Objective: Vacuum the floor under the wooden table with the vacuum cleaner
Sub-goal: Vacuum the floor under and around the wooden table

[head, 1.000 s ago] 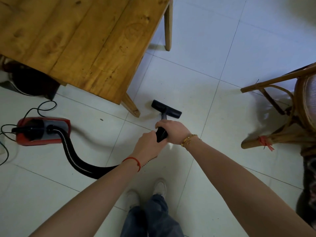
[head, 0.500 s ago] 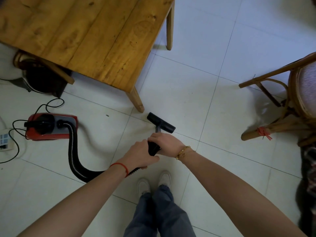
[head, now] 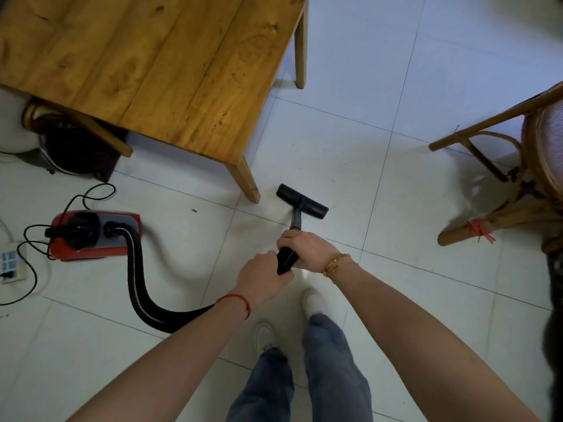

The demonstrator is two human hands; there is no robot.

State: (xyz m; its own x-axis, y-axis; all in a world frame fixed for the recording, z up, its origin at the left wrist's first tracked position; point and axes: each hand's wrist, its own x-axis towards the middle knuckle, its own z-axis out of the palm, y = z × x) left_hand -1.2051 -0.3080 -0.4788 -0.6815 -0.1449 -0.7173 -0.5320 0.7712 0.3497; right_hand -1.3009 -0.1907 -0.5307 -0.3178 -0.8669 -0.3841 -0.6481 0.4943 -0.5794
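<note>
Both hands grasp the black wand (head: 288, 257) of the vacuum cleaner near the centre of the frame: the right hand (head: 307, 249) is curled round its ribbed upper part, and the left hand (head: 263, 277) is clenched round the wand just behind it, where the hose begins. The wand runs up to a flat, rectangular black floor nozzle (head: 302, 201), which lies on the pale glossy floor tiles (head: 320, 141) just right of the nearest tapered leg (head: 245, 181) of the wooden table (head: 146, 65), outside the tabletop's edge. The tabletop, filling the upper left, is made of wide knotty planks with a warm honey finish.

A corrugated black hose (head: 137, 287) curves from the left hand down and left, then rises to the boxy red canister (head: 91, 236) at the left of the frame. A thin black cord (head: 30, 239) loops from the canister toward a white power strip (head: 12, 263) at the left edge. A red string bracelet (head: 236, 300) circles the left wrist and a gold bracelet (head: 336, 264) the right. A rattan chair (head: 518, 178) with bent cane legs stands at the right. At the bottom are blue jeans (head: 304, 376) and white shoes (head: 313, 303).
</note>
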